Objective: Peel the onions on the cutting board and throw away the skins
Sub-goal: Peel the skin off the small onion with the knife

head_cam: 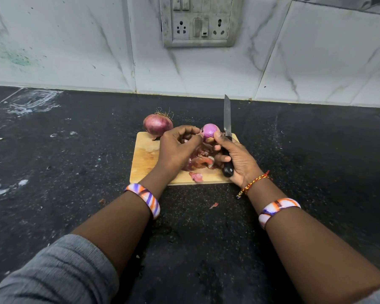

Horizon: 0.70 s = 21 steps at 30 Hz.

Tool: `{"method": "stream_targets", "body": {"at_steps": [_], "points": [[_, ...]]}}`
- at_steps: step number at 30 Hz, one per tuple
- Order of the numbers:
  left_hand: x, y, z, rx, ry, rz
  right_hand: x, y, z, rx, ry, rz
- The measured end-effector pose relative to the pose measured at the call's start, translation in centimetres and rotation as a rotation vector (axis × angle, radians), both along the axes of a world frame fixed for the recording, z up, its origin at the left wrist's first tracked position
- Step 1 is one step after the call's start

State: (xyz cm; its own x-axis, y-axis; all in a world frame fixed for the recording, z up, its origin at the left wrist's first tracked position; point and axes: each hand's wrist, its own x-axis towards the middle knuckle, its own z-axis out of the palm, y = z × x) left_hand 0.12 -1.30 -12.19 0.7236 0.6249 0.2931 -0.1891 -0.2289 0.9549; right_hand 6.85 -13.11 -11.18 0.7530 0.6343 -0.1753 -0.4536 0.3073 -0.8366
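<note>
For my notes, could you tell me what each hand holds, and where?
Right hand: knife by its handle, thumb on the peeled onion. Left hand pinches that onion's side.

A: Item one?
B: Peeled onion [209,131], glossy purple, small, raised above the cutting board [144,159].
A: Item two?
B: Unpeeled onion [158,125], dull red-brown, dry roots upward, at the board's far left corner.
A: Item three?
B: Skins [199,163], papery pink-red, heaped mid-board; one scrap near its front edge.
</note>
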Motion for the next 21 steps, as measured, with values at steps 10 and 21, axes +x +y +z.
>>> {"method": "stream_targets", "body": {"at_steps": [10, 21], "points": [[-0.17, -0.01, 0.00, 0.131, -0.006, 0.038, -0.39, -0.19, 0.40, -0.025, -0.019, 0.019], [-0.09, 0.17, -0.13, 0.177, 0.018, 0.070, -0.76, -0.28, 0.70, -0.030, -0.019, 0.035]]}}
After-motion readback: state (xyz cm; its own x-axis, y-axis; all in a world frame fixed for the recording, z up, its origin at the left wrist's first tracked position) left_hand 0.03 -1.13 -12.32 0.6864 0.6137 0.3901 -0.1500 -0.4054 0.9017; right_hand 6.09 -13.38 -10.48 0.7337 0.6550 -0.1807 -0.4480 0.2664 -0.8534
